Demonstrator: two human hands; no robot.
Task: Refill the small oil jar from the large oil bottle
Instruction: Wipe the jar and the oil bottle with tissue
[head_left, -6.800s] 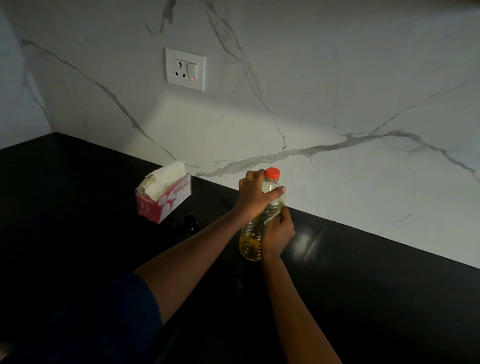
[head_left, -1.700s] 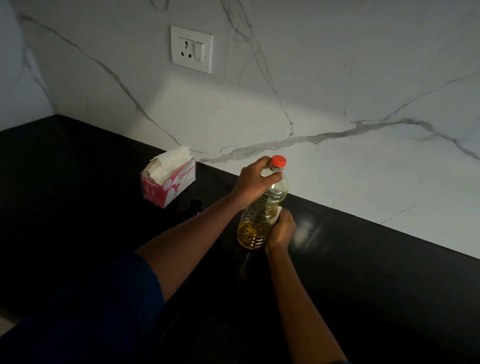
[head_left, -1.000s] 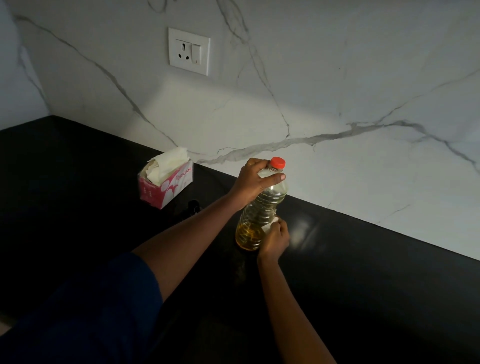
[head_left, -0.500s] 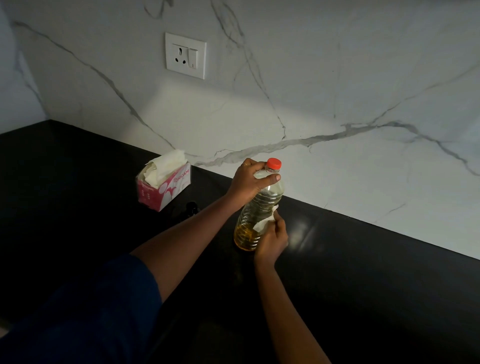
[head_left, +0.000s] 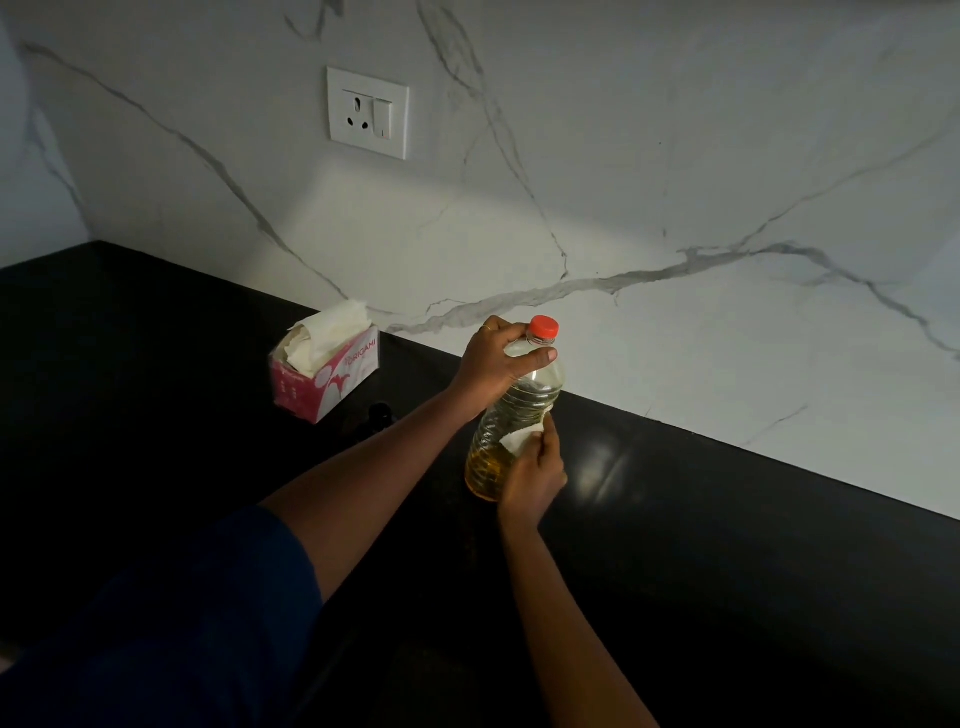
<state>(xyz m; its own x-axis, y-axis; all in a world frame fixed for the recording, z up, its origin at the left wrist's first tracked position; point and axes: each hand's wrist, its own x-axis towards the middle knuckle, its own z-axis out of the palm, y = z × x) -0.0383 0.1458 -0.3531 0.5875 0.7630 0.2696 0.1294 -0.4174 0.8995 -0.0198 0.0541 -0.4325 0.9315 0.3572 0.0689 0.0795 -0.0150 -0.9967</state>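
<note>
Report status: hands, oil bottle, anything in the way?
Left hand gripping oil bottle at the shoulder, red cap on. Right hand pressing a white tissue against its side. Small dark jar behind left forearm, barely visible. Nothing blocking.

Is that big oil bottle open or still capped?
Capped. The red cap sits on the neck of the large oil bottle, which stands upright on the black counter with oil only near its bottom.

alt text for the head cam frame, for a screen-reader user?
A left hand grips the neck of an oil bottle with red cap on a black counter, while the right hand presses a tissue against its side. A pink tissue box sits left.
</note>
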